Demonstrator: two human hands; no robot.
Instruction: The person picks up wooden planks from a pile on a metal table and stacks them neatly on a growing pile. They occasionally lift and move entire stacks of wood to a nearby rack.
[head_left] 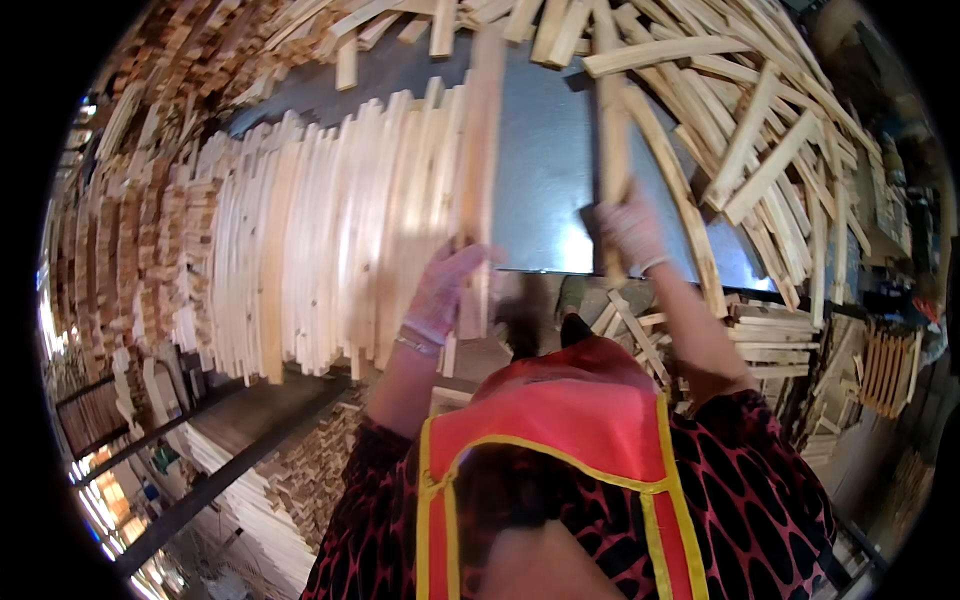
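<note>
Left of the left hand (447,292) lies a row of boards (335,230); that hand grips a plank (481,150) at the row's edge. Apart from it, the right hand (632,232) clasps a strip (611,130), a jumbled pile (755,145) to its right.

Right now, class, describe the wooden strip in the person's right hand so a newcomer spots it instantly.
Find the grey metal tabletop between the neat row of pale wooden strips and the jumbled wooden pile. Bordering the metal's widest bare patch at right, one long tan wooden strip points away. Unlike its neighbours, it is gripped by the pink-gloved right hand.
</note>
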